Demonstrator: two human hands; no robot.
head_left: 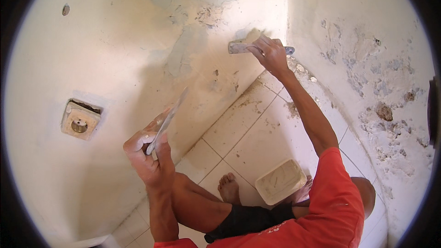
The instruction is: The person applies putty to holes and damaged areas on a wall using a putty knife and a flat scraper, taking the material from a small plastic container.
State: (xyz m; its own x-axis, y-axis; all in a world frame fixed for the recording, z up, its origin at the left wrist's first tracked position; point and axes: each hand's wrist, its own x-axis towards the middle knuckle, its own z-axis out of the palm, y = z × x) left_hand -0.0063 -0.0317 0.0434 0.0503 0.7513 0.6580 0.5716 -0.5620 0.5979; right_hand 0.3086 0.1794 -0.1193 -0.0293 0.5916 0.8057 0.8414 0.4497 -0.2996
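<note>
My right hand (273,57) grips a putty knife (238,47) near the wall corner. Its wide blade points left against the left wall, and the end of its handle sticks out right of my fist. Pale filler (255,35) shows just above the blade. Lower down on the left, my left hand (149,154) is closed around a second putty knife (175,111). That blade is turned nearly edge-on and slants up to the right, in front of the wall. Whether its far face carries filler is hidden. Grey-white dust coats both hands.
A shallow plastic tub (262,184) with pale residue stands on the tiled floor (248,156) between my feet. A loose socket (81,121) sits on the left wall (101,73). The right wall (317,0) has rough holes. Crumbs of plaster (301,68) lie in the corner.
</note>
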